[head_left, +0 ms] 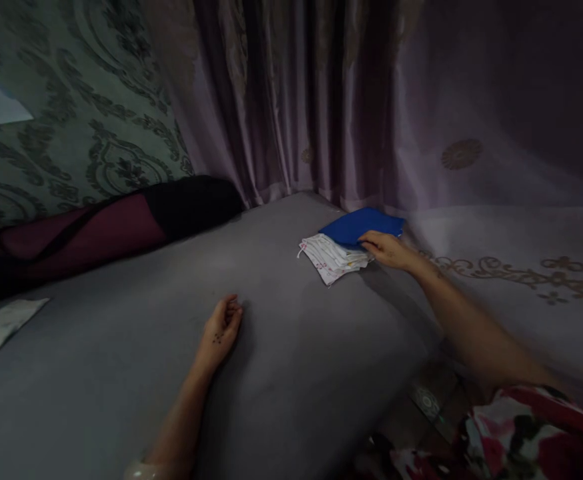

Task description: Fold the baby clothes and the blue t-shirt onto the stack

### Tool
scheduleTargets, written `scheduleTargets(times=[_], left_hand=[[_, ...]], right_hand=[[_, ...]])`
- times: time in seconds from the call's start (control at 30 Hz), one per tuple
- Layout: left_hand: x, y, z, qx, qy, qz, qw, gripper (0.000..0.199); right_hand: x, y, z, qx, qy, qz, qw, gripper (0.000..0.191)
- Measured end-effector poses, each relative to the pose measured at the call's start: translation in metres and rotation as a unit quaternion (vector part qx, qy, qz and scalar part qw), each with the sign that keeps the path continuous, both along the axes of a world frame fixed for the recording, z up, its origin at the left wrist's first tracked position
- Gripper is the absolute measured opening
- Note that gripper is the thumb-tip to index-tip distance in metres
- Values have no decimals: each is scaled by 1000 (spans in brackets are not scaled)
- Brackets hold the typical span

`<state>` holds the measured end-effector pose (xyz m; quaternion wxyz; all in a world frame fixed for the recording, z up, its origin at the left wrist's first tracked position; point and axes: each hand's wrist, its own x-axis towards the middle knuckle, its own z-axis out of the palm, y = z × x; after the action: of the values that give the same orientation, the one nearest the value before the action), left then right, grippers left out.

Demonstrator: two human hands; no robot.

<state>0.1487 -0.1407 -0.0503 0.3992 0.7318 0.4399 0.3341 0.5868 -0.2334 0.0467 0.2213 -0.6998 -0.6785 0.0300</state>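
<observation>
Well, my left hand (pixel 223 325) is loosely curled, and my right hand (pixel 387 249) pinches the blue cloth (pixel 355 227).
At far left, a pale piece (pixel 2 328) lies on the grey sheet (pixel 121 353), with a maroon-and-black bag (pixel 91 230) along the patterned wall (pixel 116 127) behind it; then comes my left hand, half open, though I can't tell if it touches the sheet; next, the stack of white printed cloths (pixel 327 261) sits near the curtain (pixel 316 100), the blue cloth partly over it, its near edge between my right thumb and fingers.
</observation>
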Motion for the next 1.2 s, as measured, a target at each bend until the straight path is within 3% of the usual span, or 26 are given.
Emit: scheduleTargets(times=[0.13, 0.2, 0.27, 0.33, 0.4, 0.5, 0.77, 0.9, 1.03, 1.2], left_hand=[[1, 0, 2, -2, 3, 6, 1000, 39], [1, -1, 4, 0, 7, 9, 1000, 38], [1, -1, 5, 1, 12, 9, 1000, 38], [1, -1, 5, 3, 17, 9, 1000, 38], [1, -1, 4, 9, 15, 7, 1000, 38], [0, -1, 4, 9, 5, 1, 1000, 38], [1, -1, 5, 1, 10, 2, 1000, 40], [1, -1, 4, -2, 17, 5, 1000, 40], [1, 1, -1, 0, 3, -7, 1000, 42], [6, 3, -7, 16, -10, 1, 1000, 35]], right_hand=[[-1, 1, 10, -86, 29, 25, 996, 26], [-2, 10, 19, -131, 48, 6, 990, 23], [-8, 26, 26, -130, 38, -65, 989, 32], [-18, 45, 27, -73, -10, -157, 985, 45], [-29, 63, 20, -53, -50, -218, 973, 57], [-36, 79, 2, -87, -54, -296, 950, 73], [-21, 69, -30, -41, 25, -469, 882, 82], [-18, 68, -36, -33, 7, -478, 878, 80], [-20, 70, -25, -92, -4, -476, 874, 79], [-41, 67, -15, -87, -48, -379, 920, 72]])
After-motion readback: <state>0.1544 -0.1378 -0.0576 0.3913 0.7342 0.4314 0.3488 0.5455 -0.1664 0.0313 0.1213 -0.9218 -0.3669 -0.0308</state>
